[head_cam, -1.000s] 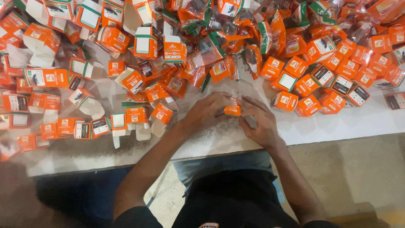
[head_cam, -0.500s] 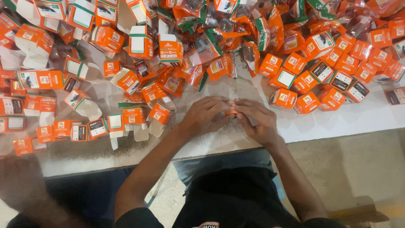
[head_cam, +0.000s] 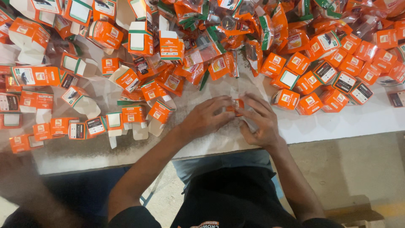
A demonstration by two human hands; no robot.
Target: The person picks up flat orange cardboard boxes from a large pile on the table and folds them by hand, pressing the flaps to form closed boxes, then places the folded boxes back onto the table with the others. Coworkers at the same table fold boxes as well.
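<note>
My left hand (head_cam: pixel 206 116) and my right hand (head_cam: pixel 259 118) meet at the middle of the white table (head_cam: pixel 371 120), both closed around one small orange box (head_cam: pixel 237 105). Only a sliver of that box shows between the fingertips. Just right of my right hand lies a neat cluster of closed orange boxes (head_cam: pixel 325 80). To the left of my left hand lie open, unfolded orange-and-white boxes (head_cam: pixel 126 114) with their flaps out.
A heap of orange and clear plastic packets (head_cam: pixel 236 25) fills the far middle of the table. More flat and open boxes (head_cam: pixel 33 76) are spread at the far left. The table's front edge runs just above my lap; concrete floor (head_cam: pixel 358 169) is at lower right.
My hands have closed tighter around the small orange box, which now shows less. The view has shifted slightly; the piles have not moved.
</note>
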